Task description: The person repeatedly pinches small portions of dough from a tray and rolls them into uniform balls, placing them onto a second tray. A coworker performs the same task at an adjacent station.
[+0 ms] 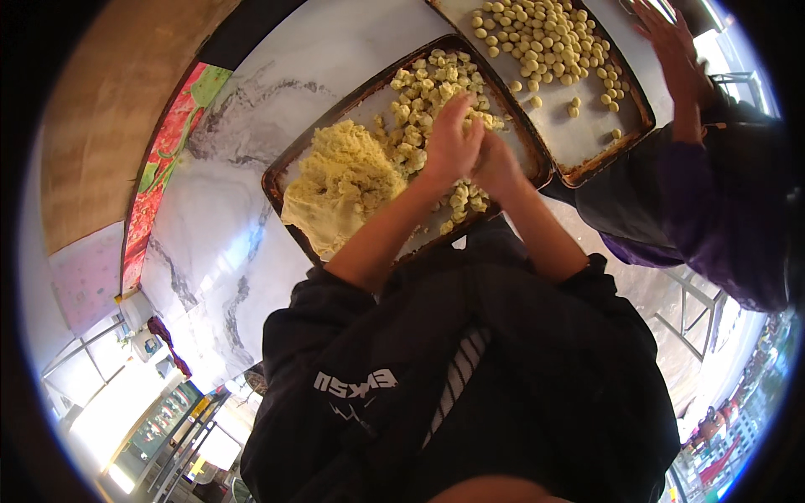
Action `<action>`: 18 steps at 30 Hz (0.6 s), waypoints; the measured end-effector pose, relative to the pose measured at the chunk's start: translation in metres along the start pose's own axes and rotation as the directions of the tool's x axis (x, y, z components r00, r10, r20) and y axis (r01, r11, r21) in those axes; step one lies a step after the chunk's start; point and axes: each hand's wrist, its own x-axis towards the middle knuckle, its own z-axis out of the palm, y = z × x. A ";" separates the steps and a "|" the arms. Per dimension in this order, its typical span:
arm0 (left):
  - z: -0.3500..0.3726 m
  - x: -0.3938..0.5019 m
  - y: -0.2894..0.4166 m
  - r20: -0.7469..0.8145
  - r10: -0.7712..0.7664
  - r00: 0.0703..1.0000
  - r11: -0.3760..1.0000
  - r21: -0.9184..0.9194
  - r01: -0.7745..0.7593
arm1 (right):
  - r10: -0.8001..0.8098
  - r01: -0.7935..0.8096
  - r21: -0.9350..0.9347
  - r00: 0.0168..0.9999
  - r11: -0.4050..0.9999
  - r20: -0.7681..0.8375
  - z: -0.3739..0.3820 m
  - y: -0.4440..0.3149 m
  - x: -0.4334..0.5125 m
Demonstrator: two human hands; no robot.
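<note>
My left hand (pixel 454 144) and my right hand (pixel 495 165) meet over the near metal baking tray (pixel 352 108), the palms close against each other. Whether something lies between them is hidden. Beneath and around them are many rough, crumbly lumps of yellowish dough (pixel 412 113). A large, soft mound of the same pale yellow dough (pixel 349 182) fills the left part of this tray, beside my left forearm. On a second metal baking tray (pixel 566 148) at the upper right lie many smooth dough balls (pixel 556 44), heaped at the far end, with a few loose ones nearer.
Both trays rest on a marble-patterned table (pixel 214 188). At the right, a co-worker in a purple sleeve (pixel 692 207) stands close, one hand (pixel 670 47) raised beside the second tray. A red and green patterned strip (pixel 166 157) runs along the table's left side.
</note>
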 end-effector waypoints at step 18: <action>-0.048 0.051 -0.138 0.103 -0.769 0.631 0.618 0.371 0.693 | 0.184 0.470 -0.860 0.879 -0.196 0.439 -0.010 0.001 0.095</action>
